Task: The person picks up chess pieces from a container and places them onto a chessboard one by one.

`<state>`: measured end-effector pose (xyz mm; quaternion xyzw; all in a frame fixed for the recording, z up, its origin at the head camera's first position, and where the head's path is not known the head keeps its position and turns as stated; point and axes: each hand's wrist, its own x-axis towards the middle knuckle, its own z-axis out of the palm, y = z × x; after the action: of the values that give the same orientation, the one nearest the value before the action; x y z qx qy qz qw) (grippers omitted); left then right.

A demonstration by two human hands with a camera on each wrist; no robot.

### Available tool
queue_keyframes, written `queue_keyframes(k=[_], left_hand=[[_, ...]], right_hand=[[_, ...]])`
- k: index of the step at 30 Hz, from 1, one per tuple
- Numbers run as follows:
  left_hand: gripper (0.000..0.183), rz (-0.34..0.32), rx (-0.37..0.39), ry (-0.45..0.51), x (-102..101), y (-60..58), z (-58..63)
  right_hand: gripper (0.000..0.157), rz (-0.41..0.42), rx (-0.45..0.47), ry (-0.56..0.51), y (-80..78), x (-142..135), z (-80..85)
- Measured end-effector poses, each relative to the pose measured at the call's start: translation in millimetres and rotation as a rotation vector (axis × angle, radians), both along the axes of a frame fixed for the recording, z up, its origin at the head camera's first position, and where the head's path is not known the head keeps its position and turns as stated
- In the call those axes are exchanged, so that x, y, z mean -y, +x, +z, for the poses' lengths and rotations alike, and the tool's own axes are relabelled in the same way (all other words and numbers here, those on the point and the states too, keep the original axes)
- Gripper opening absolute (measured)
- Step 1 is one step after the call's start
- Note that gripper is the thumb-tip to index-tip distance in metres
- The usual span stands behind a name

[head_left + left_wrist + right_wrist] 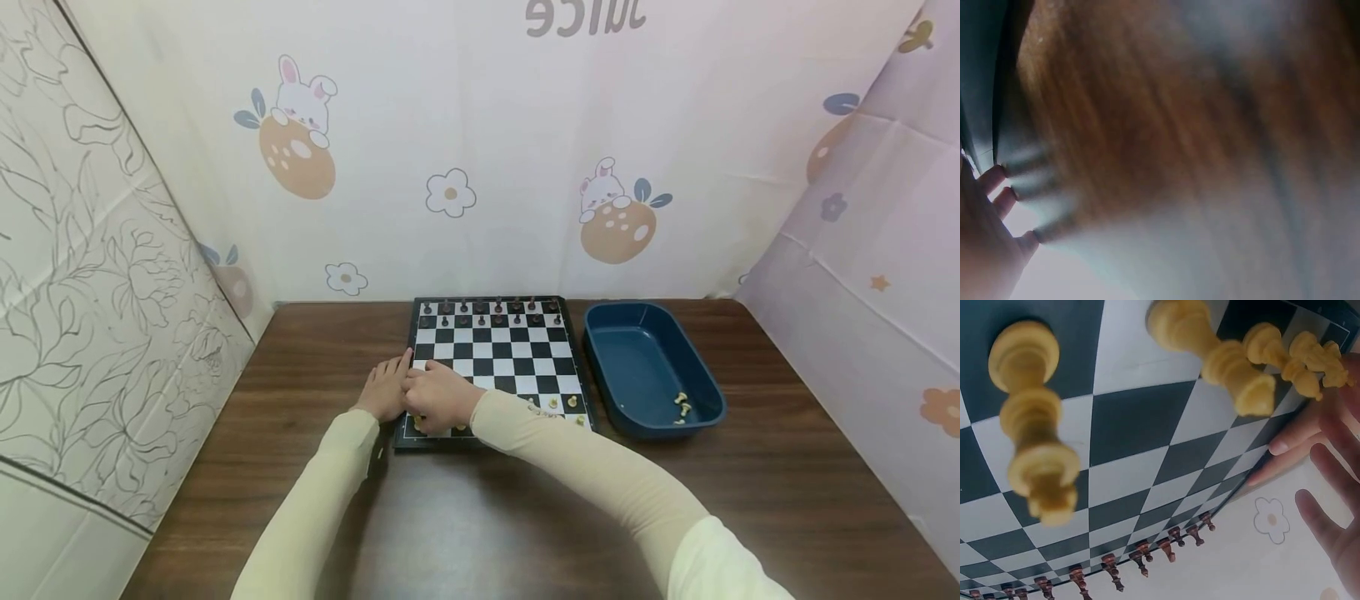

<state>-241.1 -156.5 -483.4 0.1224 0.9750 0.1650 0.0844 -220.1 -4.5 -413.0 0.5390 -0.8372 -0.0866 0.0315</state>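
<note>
A black-and-white chessboard [523, 367] lies on the wooden table. My left hand [384, 390] rests at the board's left edge with its fingers extended; in the left wrist view its fingertips [1004, 203] show beside the dark board. My right hand [442, 398] is over the board's near left part. In the right wrist view, thumb and forefinger, partly cut off, seem to pinch a cream chess piece [1336, 374] at the corner, while the other fingers [1319, 519] spread apart. A cream king [1038, 462] and other cream pieces stand along the near side.
Dark brown chess pieces [480, 308] fill two rows at the board's far side. Right of the board sits a blue tray [630, 367] with several cream pieces [681, 408] in its near right corner. A printed curtain [465, 125] hangs behind the table.
</note>
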Motion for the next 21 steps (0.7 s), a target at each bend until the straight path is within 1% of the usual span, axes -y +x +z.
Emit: queue_keyframes(k=[3, 5, 10, 16, 21], left_hand=[[0.07, -0.003, -0.002, -0.003, 0, -0.8, -0.9], [0.064, 0.004, -0.001, -0.004, 1, -1.8, -1.9], [0.055, 0.031, -0.018, 0.001, 0, -4.8, -4.2], [0.056, 0.034, -0.026, 0.013, 0, -7.3, -5.1], [0.056, 0.031, -0.023, 0.024, -1, -5.2, -6.6]], right_hand=[[0.01, 0.0, -0.004, -0.001, 0.0, -2, 1.0], [0.011, -0.008, 0.006, -0.005, -1.1, -5, 5.0], [0.014, -0.033, -0.01, 0.007, -7.2, -23, 23.6], [0.014, -0.08, -0.038, 0.002, -14.0, -58, 51.1], [0.013, -0.17, -0.054, -0.014, -19.4, -99, 67.5]])
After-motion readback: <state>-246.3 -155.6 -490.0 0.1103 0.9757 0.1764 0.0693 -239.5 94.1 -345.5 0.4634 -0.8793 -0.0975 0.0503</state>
